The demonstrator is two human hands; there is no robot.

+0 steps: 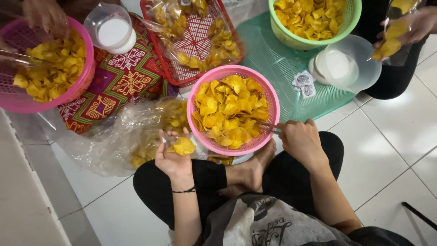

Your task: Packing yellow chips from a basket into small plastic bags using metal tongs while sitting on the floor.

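Cupping yellow chips [183, 146] in my open left hand [173, 157], my right hand [300, 139] grips thin metal tongs [269, 125] over the pink plastic basket [271, 98].

The person sat cross-legged, bare feet tucked under, both forearms reaching forward. The left hand [174, 157] lay palm up with fingers loosely curled, a thin dark band around its wrist. The right hand [300, 139] was turned knuckles up, fingers pinched closed, wrist bent slightly inward.
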